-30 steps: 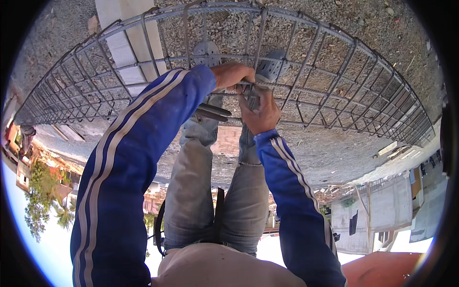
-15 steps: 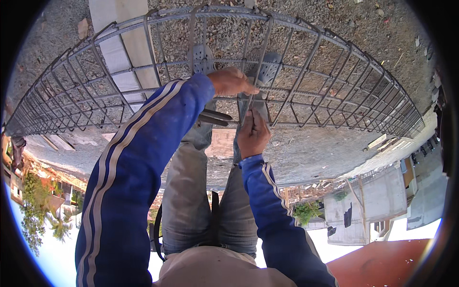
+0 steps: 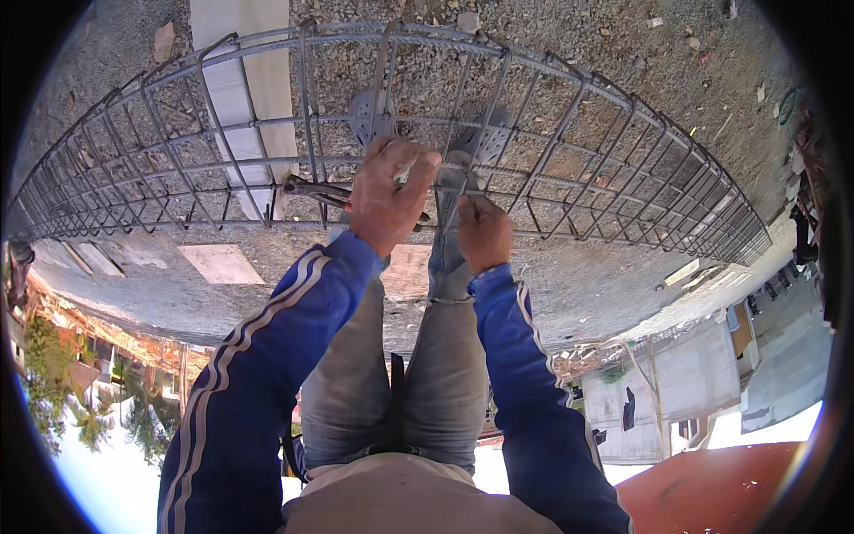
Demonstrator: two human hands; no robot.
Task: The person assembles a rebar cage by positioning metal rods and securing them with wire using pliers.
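Note:
A long cage of steel reinforcing bars (image 3: 534, 191) stretches across in front of me. My right hand (image 3: 485, 233) is closed at the near side of its middle bars, pinching a thin tie wire that barely shows at the fingertips. To its left, my left hand (image 3: 391, 191) is raised over the cage with curled fingers, thumb and forefinger close together. What they hold, if anything, I cannot make out. Beneath the left hand lies a dark metal tool like pincers (image 3: 316, 190); its jaws show to the left of the hand, and its handles are partly hidden.
Two pale boards (image 3: 267, 89) run under the cage on the left, over gravel ground (image 3: 587, 53). My shoes (image 3: 372, 116) stand beneath the bars. A flat pale panel (image 3: 221, 264) lies nearer on the left. Debris (image 3: 805, 178) is piled at the right edge.
My left hand has drawn back leftward and nearer, away from the right hand, and turned with fingers curled. The pincers-like tool's jaws now show. My right hand stays near the same bars.

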